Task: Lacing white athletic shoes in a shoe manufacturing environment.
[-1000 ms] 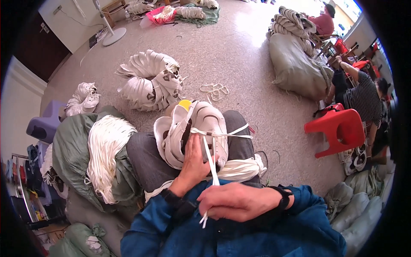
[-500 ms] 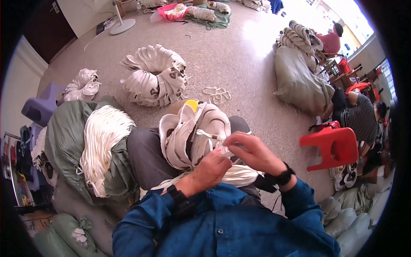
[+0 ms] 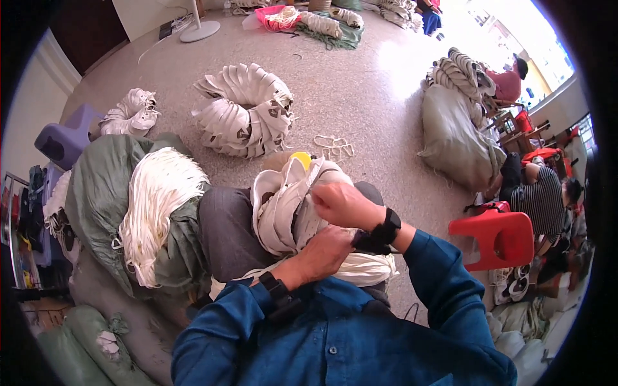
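Off-white shoe uppers (image 3: 275, 222) sit bunched together between my knees, some of them hidden behind my hands. Across the nearest upper reaches my right hand (image 3: 348, 206), its fingers curled closed; whatever they pinch is hidden. My left hand (image 3: 324, 253) is closed low against the near side of the same upper, and its fingertips do not show what they grip. White shoelaces (image 3: 367, 266) lie over my lap just beneath my hands. Beyond the uppers a yellow round thing (image 3: 300, 159) peeks out.
A dark green sack (image 3: 96, 199) at my left carries a thick bundle of white laces (image 3: 161, 193). Ahead on the floor lies a ring of uppers (image 3: 248, 125) and a loose lace (image 3: 335, 148). To the right stand a red stool (image 3: 496, 235), a full sack (image 3: 454, 138) and a seated person in stripes (image 3: 541, 199).
My right hand has moved left and up over the upper, its fingers now curled. My left hand has shifted slightly down. The whole view has swung a little.
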`<state>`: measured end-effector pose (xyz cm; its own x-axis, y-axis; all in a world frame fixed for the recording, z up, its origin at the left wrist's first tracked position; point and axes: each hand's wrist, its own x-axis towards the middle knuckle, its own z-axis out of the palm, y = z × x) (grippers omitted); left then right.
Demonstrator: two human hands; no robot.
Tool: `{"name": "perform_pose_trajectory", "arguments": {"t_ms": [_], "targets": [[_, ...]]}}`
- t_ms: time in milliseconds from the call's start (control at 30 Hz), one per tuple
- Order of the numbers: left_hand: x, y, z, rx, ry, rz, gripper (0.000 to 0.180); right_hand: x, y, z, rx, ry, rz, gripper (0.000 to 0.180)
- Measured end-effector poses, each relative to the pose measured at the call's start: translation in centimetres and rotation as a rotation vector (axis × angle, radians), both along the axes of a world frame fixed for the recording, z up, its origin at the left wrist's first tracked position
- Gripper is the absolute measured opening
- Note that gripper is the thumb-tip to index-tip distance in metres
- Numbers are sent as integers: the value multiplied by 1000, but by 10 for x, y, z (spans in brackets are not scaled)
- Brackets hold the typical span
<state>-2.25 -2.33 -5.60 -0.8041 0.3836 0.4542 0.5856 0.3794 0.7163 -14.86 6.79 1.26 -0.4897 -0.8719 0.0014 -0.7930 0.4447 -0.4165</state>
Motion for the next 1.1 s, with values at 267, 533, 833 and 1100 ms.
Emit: {"name": "perform_pose_trajectory", "arguments": {"t_ms": [267,533,833,1100], "targets": [[-2,-1,17,-2,-37,22,15,-13,-30,19,-308,-356,-119,12],[-3,4,2,47,21,27,6,-5,19,-3,9,-15,84,10],[0,0,13,12,-67,24,17,-2,-26,47,-306,-475,106,15],[-6,-3,12,149,-85,-27,10,-16,35,2,-192,-71,-244,24]]}}
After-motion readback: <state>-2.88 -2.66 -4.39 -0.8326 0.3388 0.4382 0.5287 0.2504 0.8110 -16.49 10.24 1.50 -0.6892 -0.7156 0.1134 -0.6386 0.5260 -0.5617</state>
